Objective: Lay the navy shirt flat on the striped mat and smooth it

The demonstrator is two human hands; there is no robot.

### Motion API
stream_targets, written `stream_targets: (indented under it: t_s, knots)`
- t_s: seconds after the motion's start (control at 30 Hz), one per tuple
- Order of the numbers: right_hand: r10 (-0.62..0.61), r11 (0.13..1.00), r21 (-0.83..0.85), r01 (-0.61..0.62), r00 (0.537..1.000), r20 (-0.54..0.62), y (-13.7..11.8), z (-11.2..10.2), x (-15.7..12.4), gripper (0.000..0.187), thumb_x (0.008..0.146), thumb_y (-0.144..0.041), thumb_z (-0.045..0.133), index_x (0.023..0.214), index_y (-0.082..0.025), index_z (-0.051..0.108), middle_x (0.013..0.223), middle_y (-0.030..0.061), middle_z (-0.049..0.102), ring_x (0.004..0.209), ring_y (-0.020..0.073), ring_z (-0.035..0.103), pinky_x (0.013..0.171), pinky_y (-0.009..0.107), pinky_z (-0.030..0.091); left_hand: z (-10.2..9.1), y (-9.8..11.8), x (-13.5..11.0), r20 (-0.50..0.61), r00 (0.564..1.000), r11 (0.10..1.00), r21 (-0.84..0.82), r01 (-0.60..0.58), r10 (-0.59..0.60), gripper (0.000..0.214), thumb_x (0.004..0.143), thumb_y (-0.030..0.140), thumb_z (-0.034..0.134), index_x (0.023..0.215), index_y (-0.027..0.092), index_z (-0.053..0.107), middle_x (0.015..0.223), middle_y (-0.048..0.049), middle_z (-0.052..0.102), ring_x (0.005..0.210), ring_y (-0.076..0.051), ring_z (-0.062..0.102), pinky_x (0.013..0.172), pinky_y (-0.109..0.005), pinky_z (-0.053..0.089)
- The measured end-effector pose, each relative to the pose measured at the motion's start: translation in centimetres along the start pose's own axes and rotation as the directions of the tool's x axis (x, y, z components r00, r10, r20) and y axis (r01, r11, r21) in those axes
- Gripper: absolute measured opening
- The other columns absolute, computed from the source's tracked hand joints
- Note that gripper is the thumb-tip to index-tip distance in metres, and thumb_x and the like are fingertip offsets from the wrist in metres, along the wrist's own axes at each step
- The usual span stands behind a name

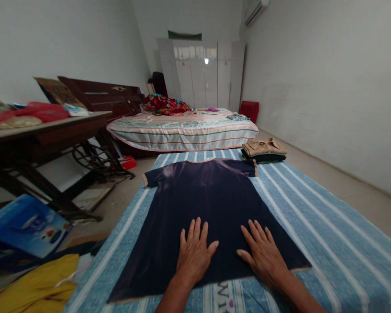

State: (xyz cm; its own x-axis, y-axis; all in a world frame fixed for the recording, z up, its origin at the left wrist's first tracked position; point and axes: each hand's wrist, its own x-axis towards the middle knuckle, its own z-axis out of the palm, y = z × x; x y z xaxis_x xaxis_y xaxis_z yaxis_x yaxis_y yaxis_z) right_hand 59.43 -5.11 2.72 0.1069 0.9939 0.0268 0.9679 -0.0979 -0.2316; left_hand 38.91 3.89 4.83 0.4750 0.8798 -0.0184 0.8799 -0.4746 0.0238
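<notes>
A dark navy T-shirt (202,195) lies spread flat on a blue and white striped sheet (329,234), its collar pointing away from me. My left hand (193,252) rests palm down on the shirt's lower middle, fingers stretched out. My right hand (263,254) lies flat beside it, a little to the right, fingers spread, near the shirt's lower right hem. Neither hand holds anything.
A stack of folded clothes (263,150) sits at the sheet's far right corner. A second bed (182,128) with bright bedding stands beyond. A wooden table (48,130) with clutter is on the left, a blue box (26,224) and yellow cloth (35,287) below it.
</notes>
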Motion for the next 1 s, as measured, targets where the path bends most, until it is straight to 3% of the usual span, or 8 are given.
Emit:
stream_targets:
  t_s: [0.33, 0.57, 0.8, 1.0]
  knots:
    - [0.017, 0.999, 0.030, -0.018, 1.000, 0.026, 0.0, -0.1, 0.3, 0.077, 0.086, -0.072, 0.023, 0.143, -0.021, 0.036, 0.151, 0.0132, 0.023, 0.140, 0.0311, 0.015, 0.111, 0.053, 0.014, -0.3, 0.1, 0.0, 0.013, 1.000, 1.000, 0.019, 0.010, -0.010, 0.063, 0.090, 0.053, 0.032, 0.143, 0.019, 0.034, 0.153, -0.0114, 0.022, 0.141, -0.030, 0.016, 0.111, -0.055, 0.017]
    - [0.049, 0.998, 0.037, -0.048, 0.998, -0.030, 0.8, -2.1, 3.2, 0.076, 0.088, -0.070, 0.023, 0.144, -0.019, 0.034, 0.152, 0.0132, 0.021, 0.140, 0.0293, 0.014, 0.112, 0.049, 0.016, -0.7, -0.1, 0.0, 0.039, 0.999, 1.000, 0.013, 0.011, -0.012, 0.063, 0.090, 0.053, 0.030, 0.143, 0.019, 0.034, 0.153, -0.0110, 0.021, 0.141, -0.030, 0.017, 0.111, -0.056, 0.018]
    - [0.098, 0.995, -0.004, -0.098, 0.994, -0.050, 4.2, 0.3, 4.7, 0.081, 0.087, -0.071, 0.025, 0.142, -0.012, 0.037, 0.149, 0.0183, 0.027, 0.139, 0.0316, 0.020, 0.112, 0.049, 0.017, -0.2, -0.4, 0.2, 0.078, 0.997, 1.000, 0.007, 0.030, -0.030, 0.063, 0.088, 0.052, 0.032, 0.143, 0.022, 0.033, 0.153, -0.0099, 0.020, 0.141, -0.030, 0.017, 0.111, -0.057, 0.018]
    - [0.093, 0.996, 0.005, -0.093, 0.988, -0.122, 4.6, 1.6, 4.7, 0.078, 0.087, -0.070, 0.028, 0.141, -0.014, 0.040, 0.148, 0.0158, 0.031, 0.138, 0.0315, 0.023, 0.111, 0.051, 0.020, 0.2, -1.0, 0.3, 0.099, 0.995, 0.999, -0.037, 0.024, -0.021, 0.063, 0.088, 0.052, 0.033, 0.143, 0.022, 0.033, 0.153, -0.0094, 0.018, 0.141, -0.031, 0.016, 0.110, -0.059, 0.017]
